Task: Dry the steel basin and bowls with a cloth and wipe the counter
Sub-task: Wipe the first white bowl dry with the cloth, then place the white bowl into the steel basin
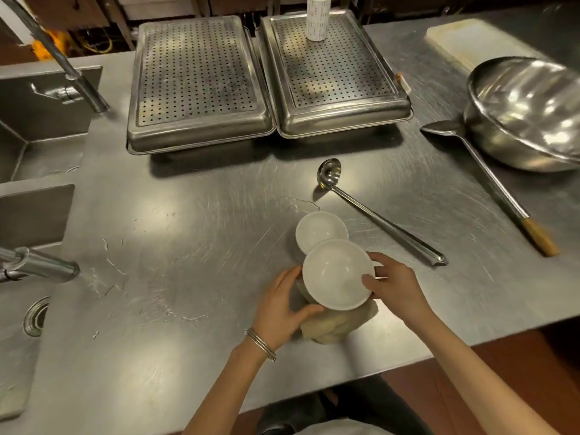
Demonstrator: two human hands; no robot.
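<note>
A white bowl (337, 273) is held above the steel counter (194, 233), tilted toward me. My right hand (397, 287) grips its right rim, thumb inside the bowl. My left hand (281, 304) holds the bowl's lower left side together with a beige cloth (337, 324) bunched underneath it. A second white bowl (320, 229) stands on the counter just behind. The large steel basin (527, 111) sits at the far right, tilted.
Two perforated steel trays (197, 80) (335, 73) stand at the back, a white roll (317, 17) on the right one. A ladle (376, 215) and a long spatula (489, 180) lie on the counter. Sinks and taps (40, 268) are left. Water drops (106, 277) lie near the sink.
</note>
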